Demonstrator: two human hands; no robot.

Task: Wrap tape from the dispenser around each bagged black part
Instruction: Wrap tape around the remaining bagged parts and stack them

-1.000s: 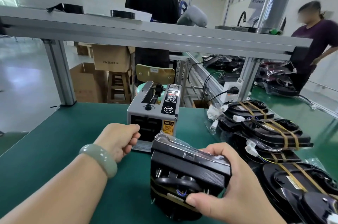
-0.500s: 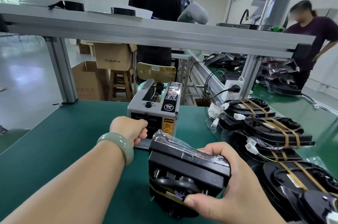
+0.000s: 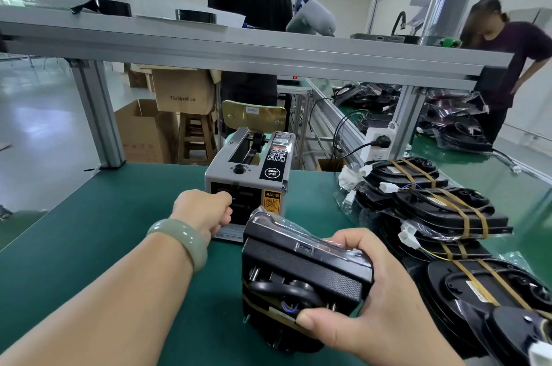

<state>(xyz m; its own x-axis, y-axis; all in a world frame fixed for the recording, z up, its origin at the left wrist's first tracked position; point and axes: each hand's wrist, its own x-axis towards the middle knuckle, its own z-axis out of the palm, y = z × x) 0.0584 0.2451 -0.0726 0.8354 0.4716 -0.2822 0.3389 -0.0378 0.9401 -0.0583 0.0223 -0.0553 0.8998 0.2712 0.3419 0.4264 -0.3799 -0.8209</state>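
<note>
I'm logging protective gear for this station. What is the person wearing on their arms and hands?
No gloves on the left hand or right hand, and no sleeves show on either forearm. The only thing worn is a smooth, pale green bangle on the left wrist.

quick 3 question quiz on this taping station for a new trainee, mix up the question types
1. Fill in: the taped parts lie on the ___ side of the green table.
2. True or false: the right hand grips the bagged black part.
3. The left hand is at: A) the front of the tape dispenser, B) the taped parts, C) the bagged black part.
Key: 1 right; 2 true; 3 A.
</note>
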